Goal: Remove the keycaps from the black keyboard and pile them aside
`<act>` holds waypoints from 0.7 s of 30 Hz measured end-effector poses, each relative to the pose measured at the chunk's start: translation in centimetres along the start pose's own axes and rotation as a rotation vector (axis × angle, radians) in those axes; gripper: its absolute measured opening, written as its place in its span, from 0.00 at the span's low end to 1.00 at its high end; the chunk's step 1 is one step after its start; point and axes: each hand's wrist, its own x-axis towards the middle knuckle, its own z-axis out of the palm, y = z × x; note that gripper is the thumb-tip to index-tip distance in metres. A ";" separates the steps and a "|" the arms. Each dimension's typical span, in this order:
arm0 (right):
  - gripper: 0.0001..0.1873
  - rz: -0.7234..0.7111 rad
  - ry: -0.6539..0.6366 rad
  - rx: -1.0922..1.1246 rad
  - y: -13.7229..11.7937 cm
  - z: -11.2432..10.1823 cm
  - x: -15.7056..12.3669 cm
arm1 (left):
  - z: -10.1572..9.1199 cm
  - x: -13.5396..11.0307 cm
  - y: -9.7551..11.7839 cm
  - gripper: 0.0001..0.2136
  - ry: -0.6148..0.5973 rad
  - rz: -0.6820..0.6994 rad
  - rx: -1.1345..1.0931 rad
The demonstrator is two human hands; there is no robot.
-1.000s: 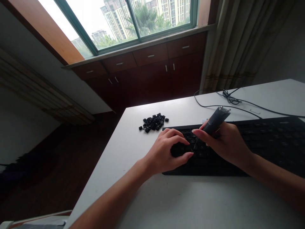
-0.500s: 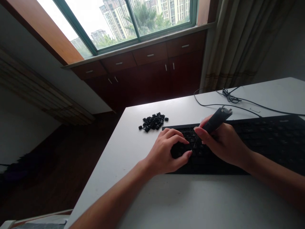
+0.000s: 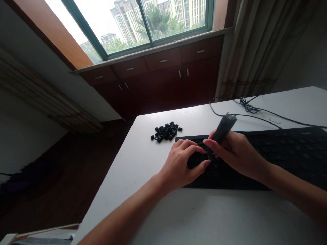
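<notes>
A black keyboard point(image 3: 278, 148) lies on the white table, with both my hands over its left part. My left hand point(image 3: 182, 163) is curled there, thumb and forefinger tips close together. A small dark thing with a bright edge shows between those tips, too unclear to name. My right hand point(image 3: 236, 149) is closed around a black handheld tool point(image 3: 224, 127), held tilted, with pale prongs or bristles at its upper end. Its lower end is hidden by my fingers, close to the keys. Beyond my left hand lies a pile of loose black keycaps point(image 3: 167, 132).
A black cable point(image 3: 245, 114) runs behind the keyboard, partly bundled, near a thin bent metal piece point(image 3: 274, 121). The white table point(image 3: 122, 163) ends at a left edge above the dark floor. Cabinets point(image 3: 158, 81) stand beyond it under a window.
Both hands have drawn slightly closer together over the keys. The tool's upper end has shifted left and stands a little more upright. The keycap pile looks unchanged.
</notes>
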 end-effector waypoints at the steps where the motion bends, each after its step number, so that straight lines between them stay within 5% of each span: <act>1: 0.15 -0.004 -0.018 -0.026 -0.2 0.0 0.3 | 0.0 0.0 0.0 0.10 0.006 -0.003 -0.002; 10: 0.16 -0.212 -0.176 -0.221 -1.4 1.3 3.7 | 0.1 0.2 0.0 0.11 0.032 -0.008 -0.011; 16: 0.17 -0.239 -0.093 -0.186 -1.3 3.1 4.1 | -0.3 -0.1 0.2 0.21 0.033 0.012 -0.080; 21: 0.16 -0.148 -0.009 -0.129 -1.5 4.6 3.9 | -0.6 0.0 -0.6 0.15 0.173 -0.222 -0.423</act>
